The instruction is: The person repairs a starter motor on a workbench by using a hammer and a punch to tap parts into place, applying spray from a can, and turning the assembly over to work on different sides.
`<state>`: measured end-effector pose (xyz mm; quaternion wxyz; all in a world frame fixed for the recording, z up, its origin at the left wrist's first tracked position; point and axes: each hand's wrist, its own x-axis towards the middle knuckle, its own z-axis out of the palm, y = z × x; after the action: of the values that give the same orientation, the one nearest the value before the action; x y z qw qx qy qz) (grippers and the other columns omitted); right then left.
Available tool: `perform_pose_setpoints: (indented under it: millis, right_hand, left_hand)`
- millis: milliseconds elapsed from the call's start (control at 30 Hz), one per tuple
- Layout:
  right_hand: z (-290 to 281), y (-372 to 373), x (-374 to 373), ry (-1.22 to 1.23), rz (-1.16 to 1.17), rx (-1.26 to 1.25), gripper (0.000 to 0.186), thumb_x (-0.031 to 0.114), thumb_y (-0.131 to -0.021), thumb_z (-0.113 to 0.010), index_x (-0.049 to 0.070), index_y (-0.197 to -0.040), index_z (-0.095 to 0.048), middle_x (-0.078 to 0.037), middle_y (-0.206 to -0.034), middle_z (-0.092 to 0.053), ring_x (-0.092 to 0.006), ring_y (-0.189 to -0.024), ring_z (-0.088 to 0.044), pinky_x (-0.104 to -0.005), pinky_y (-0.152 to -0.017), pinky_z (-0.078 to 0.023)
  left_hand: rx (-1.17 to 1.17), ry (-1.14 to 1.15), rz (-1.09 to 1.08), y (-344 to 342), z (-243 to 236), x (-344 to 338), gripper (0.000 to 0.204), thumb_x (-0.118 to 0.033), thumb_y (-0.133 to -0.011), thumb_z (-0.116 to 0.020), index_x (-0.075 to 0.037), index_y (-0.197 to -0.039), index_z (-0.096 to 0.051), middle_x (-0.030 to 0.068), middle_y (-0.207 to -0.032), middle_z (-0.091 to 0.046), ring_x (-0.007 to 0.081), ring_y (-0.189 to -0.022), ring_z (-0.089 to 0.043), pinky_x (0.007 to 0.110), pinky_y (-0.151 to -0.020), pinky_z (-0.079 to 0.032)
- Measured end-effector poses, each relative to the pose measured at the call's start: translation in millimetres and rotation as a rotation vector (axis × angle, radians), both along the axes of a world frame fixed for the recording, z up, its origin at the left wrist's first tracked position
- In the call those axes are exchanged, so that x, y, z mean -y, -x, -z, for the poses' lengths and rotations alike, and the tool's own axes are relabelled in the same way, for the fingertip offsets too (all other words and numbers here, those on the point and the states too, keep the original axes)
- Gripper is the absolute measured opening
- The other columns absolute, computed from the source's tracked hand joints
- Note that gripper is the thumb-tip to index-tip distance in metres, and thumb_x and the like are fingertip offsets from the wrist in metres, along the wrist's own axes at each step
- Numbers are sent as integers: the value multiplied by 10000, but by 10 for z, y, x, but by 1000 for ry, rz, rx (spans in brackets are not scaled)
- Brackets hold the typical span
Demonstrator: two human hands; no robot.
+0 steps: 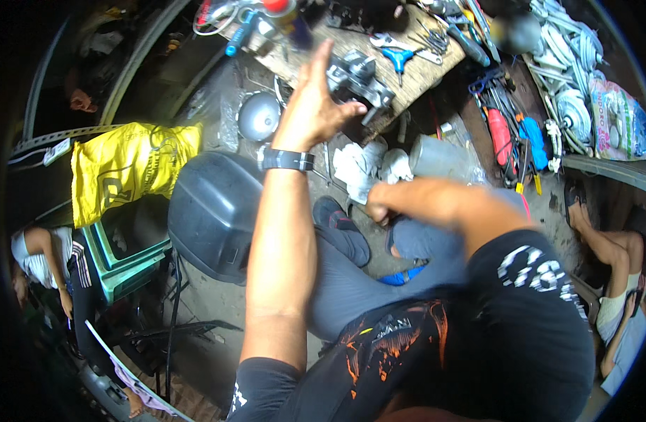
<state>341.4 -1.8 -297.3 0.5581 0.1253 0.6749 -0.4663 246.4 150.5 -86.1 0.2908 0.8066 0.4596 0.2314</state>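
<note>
My left hand [314,109], with a dark watch on its wrist, reaches over the near edge of a wooden workbench [425,74]. Its fingers are stretched out and its thumb points apart, beside a dark grey metal mechanical part [362,77]; whether they touch is unclear. Lower down, over my legs, my right hand [379,202] is curled and partly blurred. It appears closed on a white rag [355,167], which bunches up beyond it; the fingertips are hidden.
On the bench lie a blue three-armed wrench [398,56], a spray can [288,21] and other tools. Around me are a round metal bowl [259,116], a black case [217,211], a yellow sack [129,169], a grey cylinder [435,158] and red-handled tools [500,137]. People sit at both sides.
</note>
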Motion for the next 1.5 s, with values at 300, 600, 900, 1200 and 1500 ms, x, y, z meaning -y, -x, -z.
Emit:
perform_pose_setpoints:
  millis: [300, 600, 900, 1200, 1500]
  right_hand:
    - [945, 412, 1393, -760, 1236, 20, 503, 111, -863, -707, 7, -1321, -528, -273, -1202, -702, -423, -1111, -701, -527, -882, -586]
    - [1202, 297, 1172, -949, 1230, 28, 400, 222, -952, -597, -10, -1275, -563, -270, -1224, -670, -433, -1099, -691, -499, -915, -573]
    - [83, -316, 382, -674, 852, -146, 369, 266, -921, -551, -23, -953, -778, -239, -1094, -743, -408, -1077, -710, -484, -903, -565]
    - [-2991, -1358, 55, -826, 1056, -575, 332, 247, -968, -653, 3, -1191, -616, -252, -934, -704, -430, -921, -700, -497, -781, -531]
    - [-2486, -1067, -318, -1654, 1329, -1111, 195, 104, -997, -622, -20, -1142, -580, -246, -941, -662, -470, -875, -671, -482, -738, -544]
  left_hand:
    - [6, 37, -47, -125, -36, 175, 1271, -266, -663, -973, -17, -1616, -170, 309, -1555, -407, 430, -1449, -421, 440, -1202, -369]
    - [32, 12, -39, -107, -51, 213, 1245, -244, -674, -963, -38, -1615, -174, 310, -1510, -441, 441, -1418, -451, 446, -1178, -397]
    - [23, 39, -18, -173, -23, 149, 1239, -235, -684, -957, -41, -1619, -167, 326, -1518, -430, 445, -1424, -443, 449, -1186, -388]
    - [31, 52, -31, -73, 2, 73, 1254, -230, -665, -964, -47, -1622, -175, 324, -1531, -423, 449, -1449, -409, 459, -1199, -370]
    - [53, 21, -7, -83, 114, 33, 1242, -246, -651, -963, -29, -1611, -206, 333, -1487, -461, 455, -1415, -445, 450, -1195, -373]
